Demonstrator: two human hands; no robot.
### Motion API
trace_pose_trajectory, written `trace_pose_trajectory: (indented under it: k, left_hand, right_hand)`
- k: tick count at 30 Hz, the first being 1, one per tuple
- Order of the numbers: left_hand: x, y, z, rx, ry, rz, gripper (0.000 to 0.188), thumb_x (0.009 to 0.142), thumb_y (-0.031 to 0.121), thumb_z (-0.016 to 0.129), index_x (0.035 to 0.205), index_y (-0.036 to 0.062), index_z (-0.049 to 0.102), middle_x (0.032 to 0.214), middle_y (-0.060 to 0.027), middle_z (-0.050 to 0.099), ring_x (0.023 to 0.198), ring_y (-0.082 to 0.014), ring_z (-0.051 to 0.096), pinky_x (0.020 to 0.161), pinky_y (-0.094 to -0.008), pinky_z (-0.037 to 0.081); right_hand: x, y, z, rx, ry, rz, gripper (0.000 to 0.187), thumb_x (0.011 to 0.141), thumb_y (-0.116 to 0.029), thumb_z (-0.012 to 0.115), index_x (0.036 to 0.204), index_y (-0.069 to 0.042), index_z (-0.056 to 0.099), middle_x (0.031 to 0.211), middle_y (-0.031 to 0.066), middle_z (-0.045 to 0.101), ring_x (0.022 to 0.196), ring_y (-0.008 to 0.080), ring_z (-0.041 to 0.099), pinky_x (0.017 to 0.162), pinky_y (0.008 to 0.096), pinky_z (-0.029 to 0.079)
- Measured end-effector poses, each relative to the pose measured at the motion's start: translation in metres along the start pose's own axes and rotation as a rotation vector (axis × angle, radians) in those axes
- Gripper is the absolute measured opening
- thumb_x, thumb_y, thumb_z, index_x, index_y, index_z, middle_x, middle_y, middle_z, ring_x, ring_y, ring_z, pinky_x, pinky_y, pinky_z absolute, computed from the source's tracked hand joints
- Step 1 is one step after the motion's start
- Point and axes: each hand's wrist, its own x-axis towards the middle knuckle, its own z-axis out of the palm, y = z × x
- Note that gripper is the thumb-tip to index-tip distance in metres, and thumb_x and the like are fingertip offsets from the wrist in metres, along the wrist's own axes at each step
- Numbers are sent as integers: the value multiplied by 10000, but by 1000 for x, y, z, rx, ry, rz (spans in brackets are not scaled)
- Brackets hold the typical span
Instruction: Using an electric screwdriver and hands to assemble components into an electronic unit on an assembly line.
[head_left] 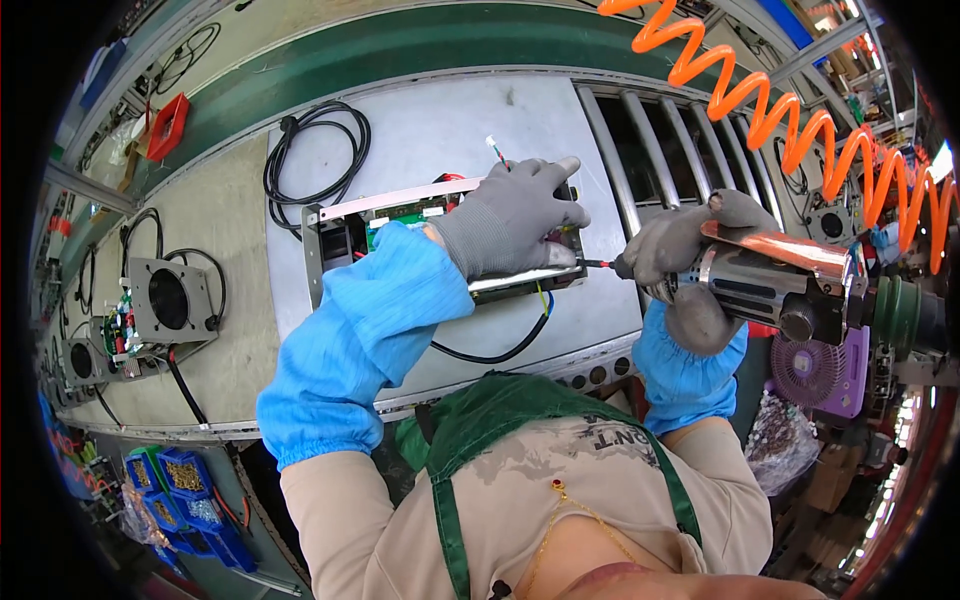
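Observation:
A long, narrow metal chassis [313, 262] with green circuit boards [405, 216] lies in front of me on a pale metal plate. My left hand [510, 215], in a grey glove, rests over the chassis's right part with its fingers spread, hiding what is beneath. My right hand [685, 260], also gloved, is wrapped round a power screwdriver [765, 285] held level. Its bit [598, 264] points left and meets the chassis's right end; whether it sits on a screw I cannot tell. A small white connector [491, 142] on thin wires sticks up beyond my left hand.
A coiled black cable [320, 150] lies behind the chassis. Rollers [665, 150] run to the right beneath an orange spiral hose [745, 100]. Fan units [170, 300] stand at left, above blue bins [185, 475] of small parts. A purple fan [820, 370] stands at right.

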Motion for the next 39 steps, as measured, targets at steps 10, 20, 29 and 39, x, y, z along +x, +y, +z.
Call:
trace_pose_trajectory:
  k: [10,20,29,39]
  left_hand:
    - [-1,3,14,194,67,-33,283,724,416,685,892,189,695,1289,-68,487,1161,-295,464,889,-459,405]
    - [2,10,14,180,30,-41,211,733,365,703,925,278,701,1330,-38,446,1184,-323,421,908,-492,368]
    - [-2,9,22,253,47,-72,314,739,281,700,1048,302,654,1336,-44,455,1198,-344,430,915,-515,389]
    - [-274,50,22,-155,1497,-1296,251,944,225,496,1023,0,574,808,-22,552,700,-92,497,632,-230,426]
  right_hand:
    - [3,6,-1,-2,30,77,626,736,-169,753,1235,-18,405,710,64,504,568,179,545,513,327,464]
    - [12,7,-4,96,1,56,584,709,-35,679,1226,22,412,750,78,525,640,173,563,585,339,499]
    - [14,8,-6,19,-43,41,593,714,-56,509,1286,36,381,769,60,494,598,153,530,570,341,475]
    - [23,16,-23,207,-178,21,643,726,-108,592,1309,44,366,804,88,530,614,175,538,563,342,473]
